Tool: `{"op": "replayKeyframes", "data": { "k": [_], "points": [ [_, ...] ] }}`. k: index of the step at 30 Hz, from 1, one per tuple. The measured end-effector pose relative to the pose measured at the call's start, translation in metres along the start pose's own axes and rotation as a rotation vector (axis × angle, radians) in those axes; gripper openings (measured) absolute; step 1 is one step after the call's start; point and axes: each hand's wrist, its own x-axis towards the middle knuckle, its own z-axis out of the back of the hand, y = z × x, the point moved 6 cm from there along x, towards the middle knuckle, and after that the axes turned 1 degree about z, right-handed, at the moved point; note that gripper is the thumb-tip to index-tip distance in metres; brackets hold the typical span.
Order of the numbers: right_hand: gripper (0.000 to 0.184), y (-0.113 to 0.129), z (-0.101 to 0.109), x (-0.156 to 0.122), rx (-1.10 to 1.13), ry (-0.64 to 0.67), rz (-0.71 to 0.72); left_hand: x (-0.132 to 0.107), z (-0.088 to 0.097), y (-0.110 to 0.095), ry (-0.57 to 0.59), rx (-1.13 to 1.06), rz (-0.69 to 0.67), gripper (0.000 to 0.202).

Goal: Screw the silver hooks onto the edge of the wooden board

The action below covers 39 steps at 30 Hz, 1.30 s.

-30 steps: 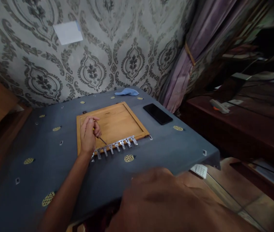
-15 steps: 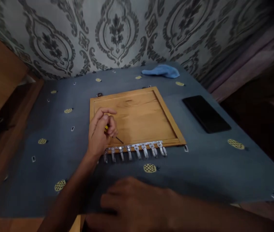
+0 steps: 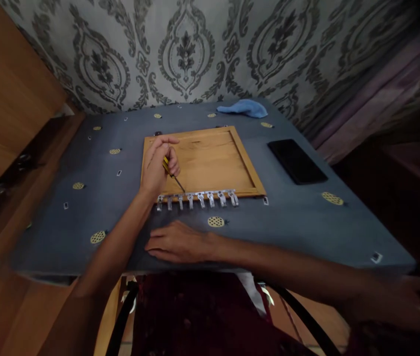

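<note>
My left hand (image 3: 159, 165) is above the left part of a framed wooden panel (image 3: 210, 160), its fingers wrapped round a thin screwdriver (image 3: 168, 167) with a yellow and black handle. The index finger sticks out, off the handle. The shaft slants down to the right, its tip at or just over a metal strip with several hooks (image 3: 201, 198) along the panel's near edge. Whether the tip touches the strip, I cannot tell. My right hand (image 3: 178, 242) lies palm down on the cloth near the table's front edge, fingers stretched to the left, holding nothing visible.
A black phone (image 3: 297, 160) lies right of the panel, and a crumpled blue cloth (image 3: 245, 108) at the back. The table has a blue-grey pineapple-print cover (image 3: 343, 232). Patterned curtain (image 3: 187, 54) hangs behind; a wooden cabinet (image 3: 17, 74) stands at the left.
The view has shifted, so the table sits higher and my lap shows. My right hand, blurred at the near edge before, now lies still on the cloth. My left hand keeps the screwdriver by the strip.
</note>
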Motion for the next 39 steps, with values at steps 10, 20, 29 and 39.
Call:
{"op": "replayKeyframes", "data": {
  "k": [10,20,29,39],
  "points": [
    [0.021,0.012,0.007,-0.002,-0.210,0.066,-0.023,0.001,-0.019,-0.001,0.121,0.114,-0.020,0.015],
    [0.023,0.007,0.004,-0.003,-0.098,0.091,0.029,-0.006,-0.020,-0.013,0.115,0.047,0.003,0.017],
    [0.016,0.011,0.006,-0.017,-0.058,0.085,0.041,-0.018,-0.018,-0.023,0.051,0.010,0.006,0.013],
    [0.012,0.003,0.012,-0.021,-0.056,0.086,-0.029,-0.023,-0.025,-0.019,0.012,0.019,-0.035,0.014]
  ]
}}
